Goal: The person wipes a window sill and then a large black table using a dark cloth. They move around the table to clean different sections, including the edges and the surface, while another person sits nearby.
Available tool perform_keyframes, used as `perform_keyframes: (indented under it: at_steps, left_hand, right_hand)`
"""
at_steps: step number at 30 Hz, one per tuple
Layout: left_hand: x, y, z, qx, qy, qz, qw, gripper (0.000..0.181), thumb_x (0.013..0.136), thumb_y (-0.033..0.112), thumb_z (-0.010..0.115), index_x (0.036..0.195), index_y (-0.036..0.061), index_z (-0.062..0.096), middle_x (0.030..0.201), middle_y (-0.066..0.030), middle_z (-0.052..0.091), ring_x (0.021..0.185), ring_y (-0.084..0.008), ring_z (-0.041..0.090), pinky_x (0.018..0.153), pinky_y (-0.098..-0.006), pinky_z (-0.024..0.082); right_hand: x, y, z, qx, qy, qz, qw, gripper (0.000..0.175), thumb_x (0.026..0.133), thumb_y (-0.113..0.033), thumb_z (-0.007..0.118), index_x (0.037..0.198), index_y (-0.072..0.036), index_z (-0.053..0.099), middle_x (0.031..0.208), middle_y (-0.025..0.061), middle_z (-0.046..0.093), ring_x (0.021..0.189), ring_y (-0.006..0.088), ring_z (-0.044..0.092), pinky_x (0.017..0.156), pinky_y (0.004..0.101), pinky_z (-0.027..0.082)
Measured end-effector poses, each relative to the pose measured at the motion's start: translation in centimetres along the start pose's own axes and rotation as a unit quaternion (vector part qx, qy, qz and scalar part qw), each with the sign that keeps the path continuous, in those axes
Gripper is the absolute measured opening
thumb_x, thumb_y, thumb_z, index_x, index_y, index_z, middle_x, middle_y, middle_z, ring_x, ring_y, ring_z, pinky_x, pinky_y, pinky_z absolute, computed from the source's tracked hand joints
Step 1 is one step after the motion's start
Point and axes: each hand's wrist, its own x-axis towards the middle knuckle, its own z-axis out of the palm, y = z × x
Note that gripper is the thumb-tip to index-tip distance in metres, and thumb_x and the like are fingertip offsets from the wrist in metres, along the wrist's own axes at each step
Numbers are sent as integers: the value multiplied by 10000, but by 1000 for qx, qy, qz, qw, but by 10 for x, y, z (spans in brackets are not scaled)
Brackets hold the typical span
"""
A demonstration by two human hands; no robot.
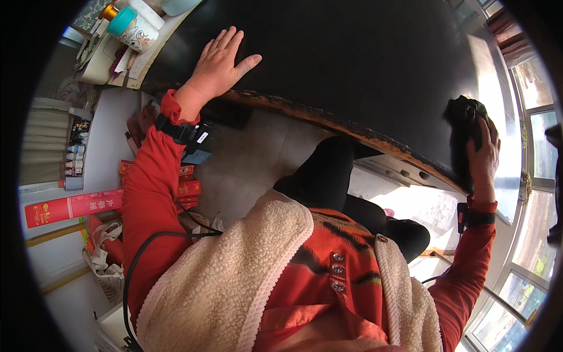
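Note:
A black tabletop (pixel 343 57) with a worn, chipped wooden front edge spreads before me. My left hand (pixel 220 66) rests palm down near its left front edge, thumb and fingers apart, holding nothing. Over by the right end, my right hand (pixel 484 147) grips a dark crumpled cloth (pixel 466 110) against the tabletop. Part of the cloth lies under the fingers, and its lower portion blends with the black surface.
At the upper left, a bottle with a teal lid (pixel 138 33) stands near a paintbrush (pixel 130 66). Small paint bottles (pixel 75 156) line a shelf. Red boxes (pixel 189 188) are stacked below the table. Sunlit windows (pixel 543 127) run along the right.

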Motion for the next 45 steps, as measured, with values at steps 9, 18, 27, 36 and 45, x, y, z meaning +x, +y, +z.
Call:
perform_keyframes:
  at_steps: [9, 18, 27, 36, 45]
  left_hand:
    - [-8, 45, -8, -56, 59, 105, 991, 767, 1003, 641, 476, 1507, 62, 463, 1590, -164, 419, 1492, -339, 357, 1229, -475, 264]
    - [-2, 49, -6, -77, 28, 69, 994, 715, 1017, 595, 484, 1521, 88, 453, 1609, -163, 389, 1500, -349, 334, 1225, -467, 252]
    - [-1, 52, -9, -61, -1, 27, 998, 695, 1021, 594, 469, 1523, 114, 455, 1613, -158, 384, 1503, -348, 331, 1223, -468, 246]
    - [-3, 56, -13, -72, 3, 21, 997, 678, 1015, 575, 492, 1506, 109, 473, 1602, -160, 402, 1500, -344, 337, 1225, -467, 239]
    - [-2, 59, -15, -64, 7, 26, 998, 656, 1015, 549, 510, 1493, 100, 486, 1591, -167, 418, 1486, -354, 356, 1211, -468, 265]
  right_hand:
    - [14, -58, -14, 5, -28, 88, 996, 587, 832, -211, 713, 1408, -255, 605, 1432, 54, 569, 1239, 347, 557, 1040, 447, 497]
    - [37, -240, -25, 168, 58, -155, 972, 491, 764, -254, 771, 1248, -201, 704, 1360, 102, 571, 1207, 350, 557, 969, 466, 532]
    - [16, -100, -29, 486, 40, 4, 873, 534, 816, -167, 737, 1342, -146, 650, 1230, 154, 677, 1093, 289, 665, 911, 385, 573]
    - [2, 63, -32, 295, 35, 269, 916, 536, 900, -307, 719, 1405, -162, 613, 1362, 251, 600, 1143, 361, 659, 970, 417, 532]
    - [-2, 35, -15, 114, -18, 57, 992, 839, 835, -537, 759, 1529, -184, 446, 1549, 183, 437, 1438, 410, 389, 1184, 487, 351]
